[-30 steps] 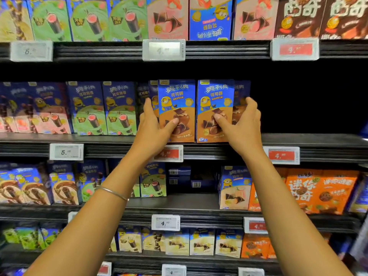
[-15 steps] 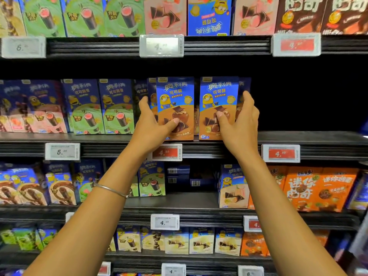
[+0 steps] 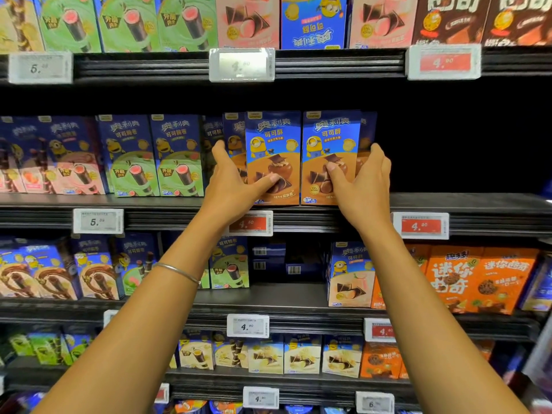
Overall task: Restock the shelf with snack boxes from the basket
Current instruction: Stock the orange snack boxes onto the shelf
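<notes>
Two blue-and-brown snack boxes stand upright side by side at the front edge of the middle shelf (image 3: 448,204). My left hand (image 3: 231,180) grips the left box (image 3: 273,144), thumb across its front and fingers round its left side. My right hand (image 3: 366,183) grips the right box (image 3: 330,144), thumb on the front and fingers round its right side. More boxes of the same kind stand behind them, partly hidden. The basket is out of view.
To the right of the two boxes the middle shelf is a dark empty bay. Green and pink snack boxes (image 3: 155,156) fill the shelf to the left. Price tags (image 3: 422,225) line the shelf rails. Orange boxes (image 3: 478,279) stand on the shelf below.
The two boxes have come together; the gap between them half a second ago is closed. Both hands keep their hold, and the view has shifted slightly.
</notes>
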